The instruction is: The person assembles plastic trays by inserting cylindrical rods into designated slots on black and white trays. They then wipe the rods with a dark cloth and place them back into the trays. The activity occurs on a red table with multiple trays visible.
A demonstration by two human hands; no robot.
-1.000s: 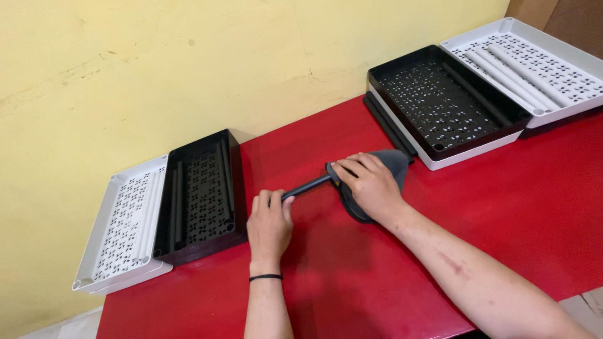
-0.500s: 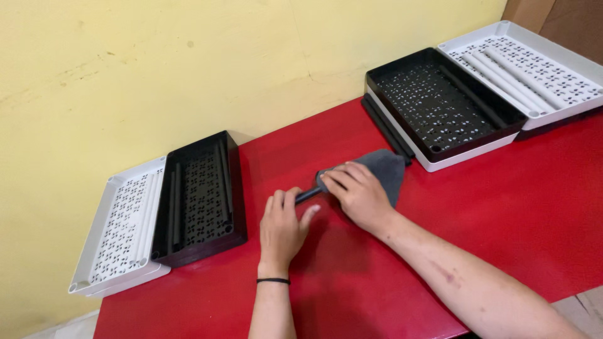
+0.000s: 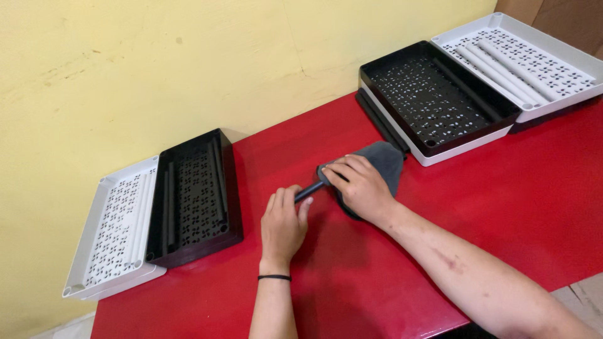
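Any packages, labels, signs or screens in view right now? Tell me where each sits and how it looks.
No labels, signs or screens show.
Possible cardboard box: top right corner behind the trays, brown, mostly cut off.
Otherwise only perforated trays: black tray and white tray at left by the yellow wall; black and white ones at right.
Left hand and right hand hold a dark rod in grey cloth.

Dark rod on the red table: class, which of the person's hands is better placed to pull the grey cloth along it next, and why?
Probably the right hand: it covers the grey cloth wrapped round the dark rod, whose bare end the left hand grips.
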